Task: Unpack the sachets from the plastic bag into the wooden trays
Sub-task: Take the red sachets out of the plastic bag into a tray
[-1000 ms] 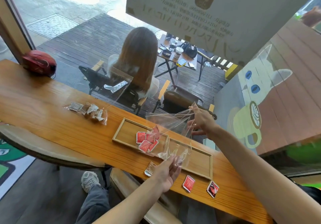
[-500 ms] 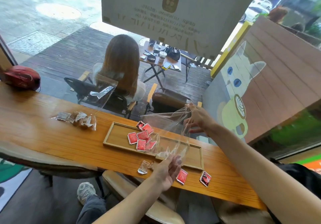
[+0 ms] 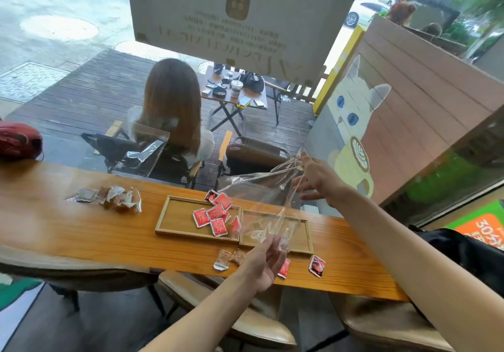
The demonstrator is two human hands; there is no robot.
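Note:
A clear plastic bag (image 3: 268, 196) hangs stretched between my hands above the two wooden trays. My right hand (image 3: 317, 178) pinches its far upper corner, and my left hand (image 3: 263, 263) grips its near lower edge. Several red sachets (image 3: 215, 216) lie spilled at the right end of the left wooden tray (image 3: 174, 219). The right wooden tray (image 3: 305, 238) sits under the bag and looks bare through the plastic. Two red sachets (image 3: 316, 265) and two brownish sachets (image 3: 226, 259) lie loose on the counter near its front edge.
A second plastic bag of pale and brown sachets (image 3: 111, 196) lies on the wooden counter (image 3: 68, 229) to the left. A red helmet (image 3: 19, 140) rests at the far left. Padded stools (image 3: 245, 321) stand below. Behind the window a person sits outside.
The red sachets have dropped out of the bag and now lie spread in the left tray. The bag looks empty. Both hands keep hold of it in about the same spots.

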